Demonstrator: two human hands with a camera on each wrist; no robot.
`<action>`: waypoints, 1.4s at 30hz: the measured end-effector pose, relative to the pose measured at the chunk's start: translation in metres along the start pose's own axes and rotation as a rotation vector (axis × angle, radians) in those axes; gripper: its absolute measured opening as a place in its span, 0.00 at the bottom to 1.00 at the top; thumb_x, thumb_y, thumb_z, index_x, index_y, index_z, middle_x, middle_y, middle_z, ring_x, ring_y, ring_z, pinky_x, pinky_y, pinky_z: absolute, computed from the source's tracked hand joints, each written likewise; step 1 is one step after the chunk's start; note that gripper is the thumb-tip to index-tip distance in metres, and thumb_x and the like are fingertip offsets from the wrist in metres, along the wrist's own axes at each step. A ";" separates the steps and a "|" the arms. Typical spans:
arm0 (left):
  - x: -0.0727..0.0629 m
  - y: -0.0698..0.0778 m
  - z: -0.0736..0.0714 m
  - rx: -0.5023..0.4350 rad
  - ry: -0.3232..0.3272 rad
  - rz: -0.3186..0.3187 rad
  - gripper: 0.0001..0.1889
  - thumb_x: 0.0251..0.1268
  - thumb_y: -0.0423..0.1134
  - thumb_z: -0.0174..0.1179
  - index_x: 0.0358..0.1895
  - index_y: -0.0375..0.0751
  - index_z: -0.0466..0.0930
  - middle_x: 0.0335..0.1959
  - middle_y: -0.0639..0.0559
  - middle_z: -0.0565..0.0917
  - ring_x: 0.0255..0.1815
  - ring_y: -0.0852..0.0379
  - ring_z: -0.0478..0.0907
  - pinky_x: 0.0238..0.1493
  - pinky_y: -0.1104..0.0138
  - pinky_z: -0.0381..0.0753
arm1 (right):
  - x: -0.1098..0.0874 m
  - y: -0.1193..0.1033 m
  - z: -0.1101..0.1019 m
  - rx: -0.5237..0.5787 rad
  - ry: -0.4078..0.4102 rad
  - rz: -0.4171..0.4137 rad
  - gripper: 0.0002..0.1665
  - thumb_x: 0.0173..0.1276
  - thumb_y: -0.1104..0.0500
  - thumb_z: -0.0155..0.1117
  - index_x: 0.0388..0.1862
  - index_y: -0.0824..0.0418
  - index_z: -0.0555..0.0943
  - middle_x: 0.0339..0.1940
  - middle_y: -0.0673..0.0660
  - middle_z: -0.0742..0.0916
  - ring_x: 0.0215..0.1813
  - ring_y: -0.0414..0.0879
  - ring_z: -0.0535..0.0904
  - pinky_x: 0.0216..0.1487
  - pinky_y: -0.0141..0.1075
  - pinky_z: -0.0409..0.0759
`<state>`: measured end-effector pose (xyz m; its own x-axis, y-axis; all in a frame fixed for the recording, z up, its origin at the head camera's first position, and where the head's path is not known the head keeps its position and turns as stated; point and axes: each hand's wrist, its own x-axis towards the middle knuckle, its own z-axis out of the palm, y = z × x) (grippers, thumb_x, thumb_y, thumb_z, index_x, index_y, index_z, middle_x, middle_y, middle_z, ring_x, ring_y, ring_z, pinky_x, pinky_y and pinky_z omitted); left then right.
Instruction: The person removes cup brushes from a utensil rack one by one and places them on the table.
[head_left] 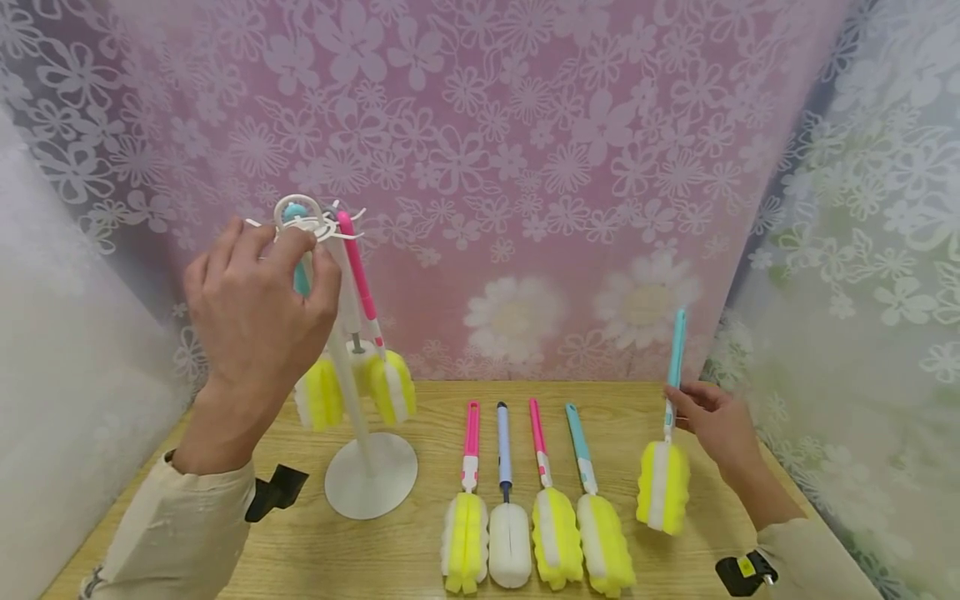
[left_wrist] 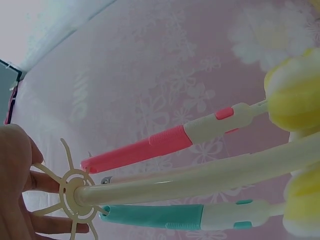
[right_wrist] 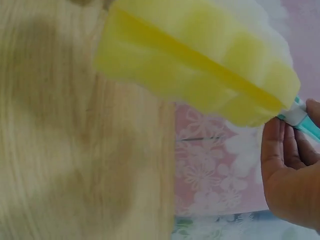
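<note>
A white hook stand (head_left: 351, 392) rises from a round base on the left. My left hand (head_left: 262, 308) grips its top, fingers among the hooks (left_wrist: 77, 196). From the hooks hang a pink-handled sponge brush (head_left: 360, 279) and a teal-handled one (left_wrist: 155, 216); a white-headed brush hangs behind, partly hidden by the pole. On the right, my right hand (head_left: 712, 417) pinches the lower handle of another teal sponge brush (head_left: 663, 487). This brush stands upright, its yellow and white head down over the table. In the right wrist view, the sponge head (right_wrist: 200, 60) covers the upper middle.
Several brushes lie side by side on the wooden table (head_left: 405, 554): a pink-handled one (head_left: 465, 542), a blue-handled one with a white head (head_left: 510, 546), another pink one (head_left: 557, 537) and a teal one (head_left: 604, 546). A flowered pink curtain (head_left: 525, 167) closes the back.
</note>
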<state>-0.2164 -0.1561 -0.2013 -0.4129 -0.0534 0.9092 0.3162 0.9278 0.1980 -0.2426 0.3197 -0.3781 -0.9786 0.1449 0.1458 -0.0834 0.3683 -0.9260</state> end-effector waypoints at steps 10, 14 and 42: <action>0.000 0.000 -0.003 -0.018 -0.033 -0.049 0.22 0.66 0.49 0.43 0.43 0.42 0.85 0.52 0.40 0.81 0.61 0.41 0.70 0.58 0.43 0.63 | -0.003 0.031 0.007 -0.096 -0.155 0.162 0.41 0.67 0.43 0.59 0.63 0.76 0.68 0.50 0.63 0.83 0.43 0.45 0.83 0.45 0.39 0.82; -0.001 -0.001 -0.003 -0.018 -0.014 -0.047 0.22 0.65 0.50 0.42 0.43 0.43 0.85 0.52 0.41 0.81 0.58 0.40 0.72 0.57 0.43 0.63 | -0.005 0.040 0.012 -0.090 -0.184 0.214 0.40 0.67 0.44 0.61 0.62 0.77 0.68 0.49 0.65 0.83 0.44 0.51 0.83 0.44 0.41 0.82; -0.002 -0.002 0.000 -0.004 0.054 0.027 0.21 0.67 0.47 0.42 0.42 0.40 0.85 0.44 0.41 0.84 0.56 0.40 0.75 0.58 0.46 0.64 | -0.005 0.061 0.048 -0.145 -0.264 0.198 0.25 0.70 0.63 0.57 0.57 0.82 0.69 0.36 0.61 0.84 0.33 0.51 0.82 0.34 0.40 0.82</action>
<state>-0.2162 -0.1579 -0.2030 -0.3573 -0.0488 0.9327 0.3295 0.9278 0.1748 -0.2516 0.2974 -0.4522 -0.9895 -0.0082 -0.1441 0.1221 0.4859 -0.8654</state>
